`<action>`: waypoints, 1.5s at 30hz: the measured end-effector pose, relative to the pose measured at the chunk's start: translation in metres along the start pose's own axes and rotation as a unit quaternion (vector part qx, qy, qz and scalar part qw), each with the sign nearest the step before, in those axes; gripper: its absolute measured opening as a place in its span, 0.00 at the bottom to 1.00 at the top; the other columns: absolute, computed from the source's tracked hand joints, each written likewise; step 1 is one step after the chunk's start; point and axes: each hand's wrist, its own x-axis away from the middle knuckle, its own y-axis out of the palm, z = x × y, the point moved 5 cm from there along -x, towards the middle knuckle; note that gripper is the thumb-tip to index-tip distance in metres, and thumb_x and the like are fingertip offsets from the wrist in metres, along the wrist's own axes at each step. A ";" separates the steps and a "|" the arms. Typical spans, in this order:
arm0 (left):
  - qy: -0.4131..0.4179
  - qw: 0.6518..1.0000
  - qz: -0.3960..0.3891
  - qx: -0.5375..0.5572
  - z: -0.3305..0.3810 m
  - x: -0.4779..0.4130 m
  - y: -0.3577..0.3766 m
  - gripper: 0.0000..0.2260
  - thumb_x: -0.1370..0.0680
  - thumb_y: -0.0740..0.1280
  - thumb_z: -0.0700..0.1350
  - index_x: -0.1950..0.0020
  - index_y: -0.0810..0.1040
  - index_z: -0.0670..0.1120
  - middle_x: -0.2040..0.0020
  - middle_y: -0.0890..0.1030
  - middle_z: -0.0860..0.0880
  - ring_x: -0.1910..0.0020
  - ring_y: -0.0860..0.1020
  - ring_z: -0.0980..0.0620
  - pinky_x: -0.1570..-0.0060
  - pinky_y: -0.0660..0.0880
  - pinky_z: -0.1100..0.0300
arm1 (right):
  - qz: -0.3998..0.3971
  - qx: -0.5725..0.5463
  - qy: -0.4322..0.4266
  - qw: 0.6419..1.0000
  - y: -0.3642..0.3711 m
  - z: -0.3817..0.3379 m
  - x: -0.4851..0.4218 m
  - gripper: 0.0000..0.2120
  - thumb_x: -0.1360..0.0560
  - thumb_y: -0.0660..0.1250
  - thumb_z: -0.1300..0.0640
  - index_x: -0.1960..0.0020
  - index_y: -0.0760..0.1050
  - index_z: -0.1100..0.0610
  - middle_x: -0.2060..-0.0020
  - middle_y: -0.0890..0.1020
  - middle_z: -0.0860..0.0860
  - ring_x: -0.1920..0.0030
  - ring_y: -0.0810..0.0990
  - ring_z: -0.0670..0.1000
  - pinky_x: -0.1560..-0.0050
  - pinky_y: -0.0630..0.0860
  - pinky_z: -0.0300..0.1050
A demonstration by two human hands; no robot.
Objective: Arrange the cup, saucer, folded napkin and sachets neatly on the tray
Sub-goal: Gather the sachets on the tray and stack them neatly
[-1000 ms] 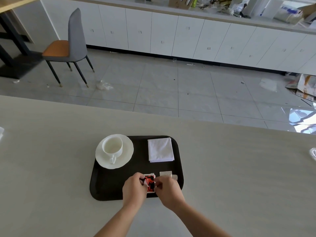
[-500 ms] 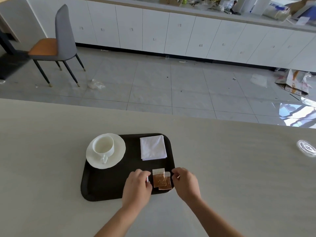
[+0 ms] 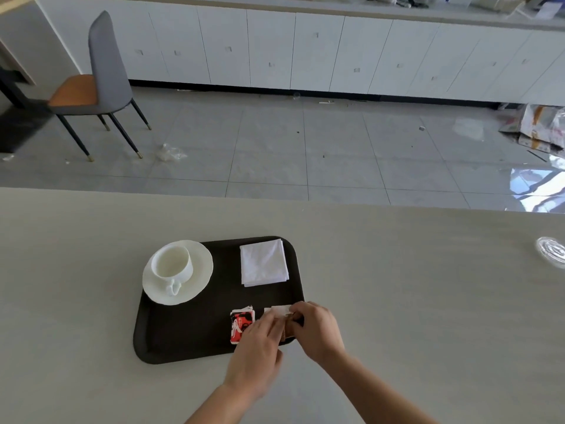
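Brown sachets [image 3: 288,328], mostly hidden under hands [image 3: 318,332]

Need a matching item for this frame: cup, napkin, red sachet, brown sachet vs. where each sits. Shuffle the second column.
Things
1. cup
2. folded napkin
3. red sachet
4. brown sachet

Places
A. far right corner of the tray
B. between the left hand and the right hand, at the tray's near right edge
C. upright on the saucer
D. near half of the tray, just left of the hands

Pairs: 1-C, 2-A, 3-D, 4-B
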 end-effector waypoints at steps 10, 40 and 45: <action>-0.166 0.973 0.148 0.067 -0.037 0.025 -0.030 0.20 0.35 0.73 0.35 0.44 0.80 0.46 0.48 0.77 0.50 0.50 0.76 0.49 0.53 0.76 0.56 | -0.015 0.082 0.024 0.996 0.007 -0.014 -0.003 0.13 0.29 0.69 0.47 0.48 0.75 0.50 0.54 0.79 0.47 0.57 0.77 0.52 0.65 0.68 0.43; -0.344 0.904 0.120 0.224 -0.071 0.012 -0.023 0.19 0.26 0.70 0.40 0.35 0.76 0.46 0.50 0.75 0.50 0.56 0.78 0.55 0.59 0.72 0.63 | -0.035 0.007 0.103 0.994 0.022 -0.034 -0.012 0.09 0.25 0.65 0.61 0.46 0.75 0.53 0.53 0.82 0.50 0.58 0.80 0.50 0.67 0.78 0.40; -0.341 0.909 0.112 0.213 -0.076 0.010 -0.022 0.21 0.27 0.71 0.40 0.34 0.75 0.47 0.51 0.75 0.51 0.57 0.78 0.55 0.61 0.72 0.65 | -0.060 -0.021 0.095 0.994 0.023 -0.028 -0.010 0.09 0.23 0.65 0.60 0.44 0.74 0.52 0.53 0.80 0.50 0.62 0.82 0.50 0.74 0.81 0.44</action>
